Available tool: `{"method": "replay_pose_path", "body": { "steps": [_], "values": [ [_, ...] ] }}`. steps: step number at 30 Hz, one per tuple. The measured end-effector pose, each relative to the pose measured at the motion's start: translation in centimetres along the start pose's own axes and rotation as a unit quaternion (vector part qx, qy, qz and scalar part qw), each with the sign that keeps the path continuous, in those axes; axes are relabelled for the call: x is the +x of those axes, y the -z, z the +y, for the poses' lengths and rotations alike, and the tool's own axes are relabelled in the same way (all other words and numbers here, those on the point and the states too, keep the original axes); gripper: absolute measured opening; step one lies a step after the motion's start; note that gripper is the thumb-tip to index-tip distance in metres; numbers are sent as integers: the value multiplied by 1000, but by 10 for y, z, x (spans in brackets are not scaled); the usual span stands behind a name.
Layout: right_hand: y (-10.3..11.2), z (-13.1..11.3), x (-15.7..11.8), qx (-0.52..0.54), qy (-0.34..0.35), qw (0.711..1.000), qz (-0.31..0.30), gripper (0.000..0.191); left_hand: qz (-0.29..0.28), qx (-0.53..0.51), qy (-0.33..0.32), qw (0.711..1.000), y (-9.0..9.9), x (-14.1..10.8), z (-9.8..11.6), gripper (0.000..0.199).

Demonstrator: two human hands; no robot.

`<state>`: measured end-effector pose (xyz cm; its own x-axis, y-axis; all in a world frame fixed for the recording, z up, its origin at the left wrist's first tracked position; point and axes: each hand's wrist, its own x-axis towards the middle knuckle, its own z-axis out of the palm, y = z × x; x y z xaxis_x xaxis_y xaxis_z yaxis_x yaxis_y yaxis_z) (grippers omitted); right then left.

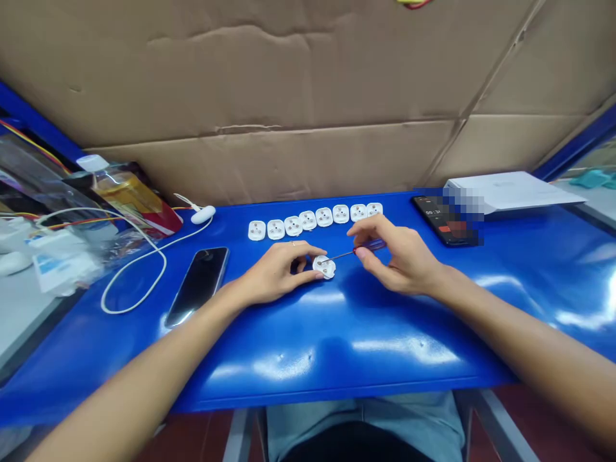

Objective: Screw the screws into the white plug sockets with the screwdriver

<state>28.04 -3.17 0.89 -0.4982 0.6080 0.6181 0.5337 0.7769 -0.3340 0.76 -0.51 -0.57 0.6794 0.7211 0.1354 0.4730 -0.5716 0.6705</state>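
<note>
My left hand [283,269] pinches a small white plastic piece with metal contacts [324,267] between thumb and fingers, close above or on the blue table. My right hand [397,253] grips a screwdriver [369,246] by its reddish, see-through handle. The thin metal shaft points left, and its tip meets the face of the white piece. Beyond my hands, several similar white pieces [324,217] lie in a row, their metal contacts facing up. Exactly what the tip touches is too small to make out.
On the blue table [298,346], a dark phone [198,285] lies left, beside a white cable [166,260]. A bottle of yellow liquid [128,196] leans further left. Another phone [440,218] and a white box [514,191] sit right. Cardboard [289,83] stands behind.
</note>
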Motion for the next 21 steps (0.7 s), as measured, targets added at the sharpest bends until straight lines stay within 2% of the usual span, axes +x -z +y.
{"method": "replay_pose_path", "body": {
  "steps": [4,9,14,18,21],
  "values": [
    [0,0,0,-45,-35,998,8,8,5,-2,-17,1000,-1,0,0,39],
    [1,0,0,7,-13,1000,-4,14,16,-18,-18,1000,-2,1,-1,38],
    [0,1,-1,-67,-21,998,9,8,11,-10,-27,1000,-3,1,-2,37],
    [1,3,0,7,-5,1000,-17,15,21,-8,-19,1000,-3,0,-3,39],
    [1,2,1,21,-13,999,-30,14,18,-11,-14,1000,-3,0,-4,37]
  ]
}}
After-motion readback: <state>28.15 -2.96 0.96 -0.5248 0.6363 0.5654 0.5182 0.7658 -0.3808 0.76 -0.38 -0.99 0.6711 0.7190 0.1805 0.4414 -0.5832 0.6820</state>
